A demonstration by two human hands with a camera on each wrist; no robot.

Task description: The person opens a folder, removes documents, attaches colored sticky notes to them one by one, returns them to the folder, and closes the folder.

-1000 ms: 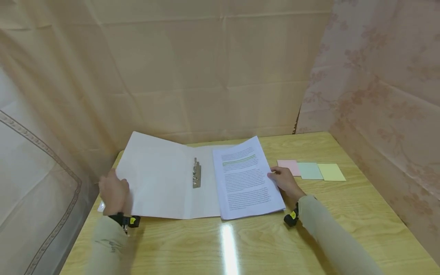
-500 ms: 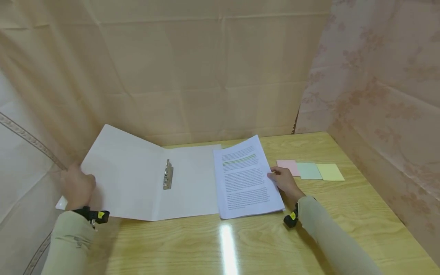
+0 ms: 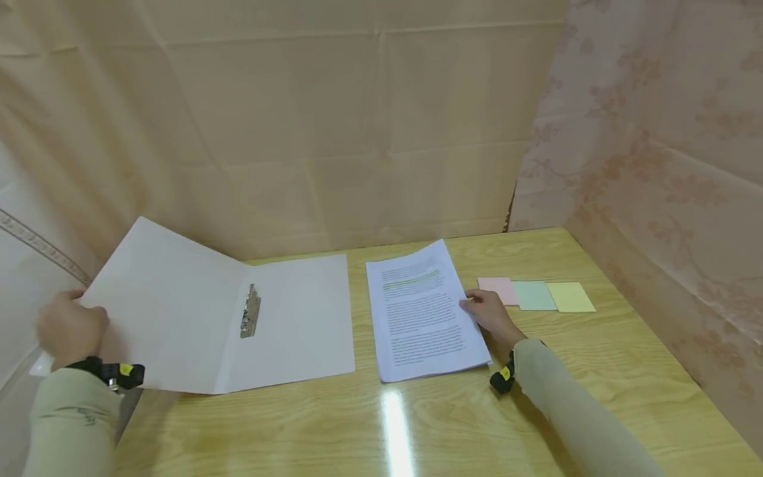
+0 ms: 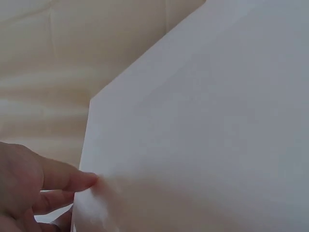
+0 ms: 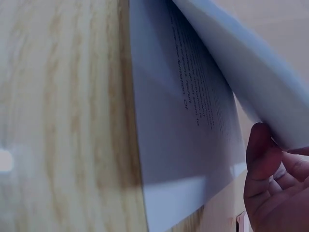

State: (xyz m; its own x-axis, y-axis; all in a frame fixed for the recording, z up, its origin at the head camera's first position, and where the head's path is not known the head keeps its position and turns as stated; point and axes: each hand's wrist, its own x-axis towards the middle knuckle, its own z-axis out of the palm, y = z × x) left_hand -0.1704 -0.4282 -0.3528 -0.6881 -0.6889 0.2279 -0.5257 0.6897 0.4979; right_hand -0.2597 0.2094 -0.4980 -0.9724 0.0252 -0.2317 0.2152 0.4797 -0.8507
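Observation:
My left hand (image 3: 71,328) grips the outer edge of the left cover of an open white ring binder (image 3: 292,324). In the left wrist view the thumb presses on the cover's inner face, with fingers behind it. That cover is tilted up; the other half lies on the table, with a metal clip (image 3: 250,311) near the spine. To its right is a stack of printed paper (image 3: 417,324) with highlighted lines. My right hand (image 3: 491,315) pinches the stack's right edge. In the right wrist view the upper sheets (image 5: 256,67) curve up above a printed sheet (image 5: 183,130) beneath.
Pink (image 3: 499,289), green (image 3: 534,295) and yellow sticky notes (image 3: 571,297) lie in a row right of the papers. The wooden table (image 3: 298,430) meets a beige curtain (image 3: 286,132) at the back and a floral cloth (image 3: 673,199) on the right.
My left hand has drawn the binder leftward, out from beneath the paper stack, leaving a strip of table between them. The right hand and the papers have stayed nearly in place.

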